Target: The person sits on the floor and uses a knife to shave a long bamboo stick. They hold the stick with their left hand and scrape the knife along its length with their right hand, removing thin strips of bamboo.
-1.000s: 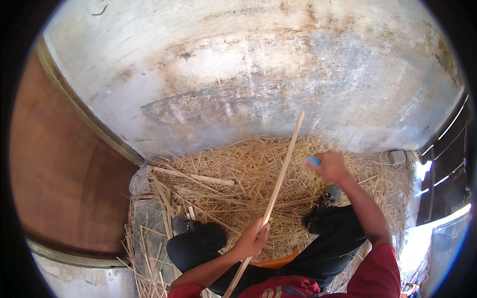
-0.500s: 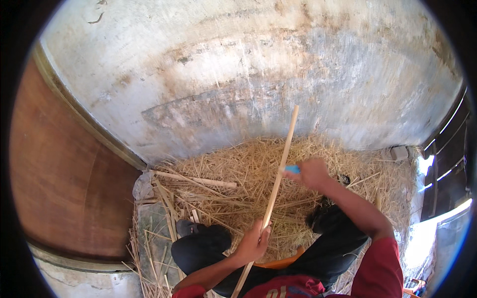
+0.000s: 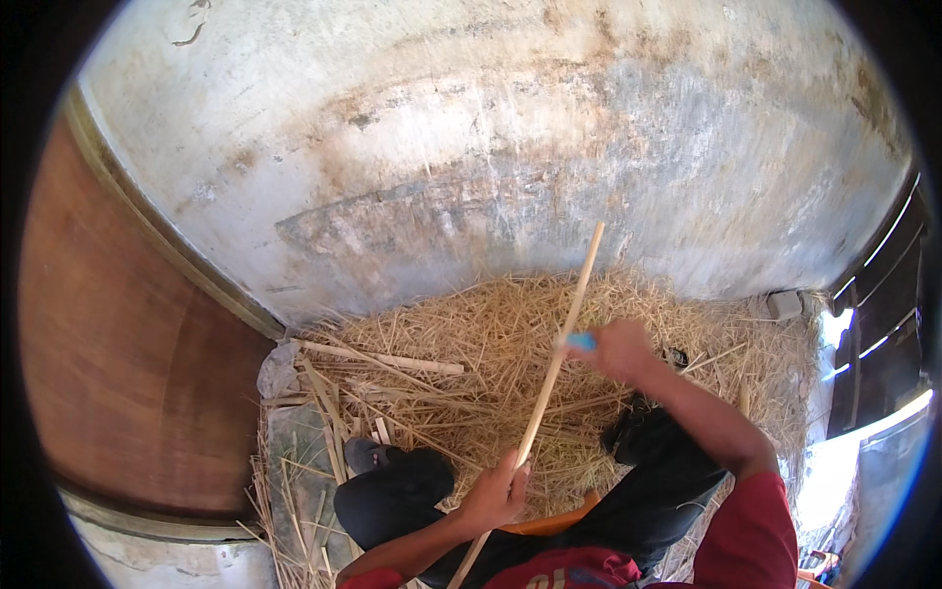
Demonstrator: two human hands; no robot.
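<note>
A long, pale strip of wood or bamboo [image 3: 546, 401] slants up and away from my lap, its far tip over the straw near the wall. My left hand [image 3: 494, 496] is wrapped round its lower part, between my knees. Higher up, my right hand [image 3: 621, 350] is closed on a small blue tool [image 3: 582, 342], which meets the strip's right side. The hand is slightly blurred, and the tool's working edge cannot be made out.
Shavings and straw-like slivers [image 3: 530, 304] cover the ground up to a stained wall [image 3: 471, 147]. Longer strips [image 3: 392, 361] lie at the left, near a grey stone slab [image 3: 294, 432] and a brown wooden panel [image 3: 137, 344]. A grey block [image 3: 784, 305] sits at the far right.
The strip has slid a little toward me, its far tip lower and further right. My right hand and the blue tool have shifted slightly right and nearer. Both hands keep their hold.
</note>
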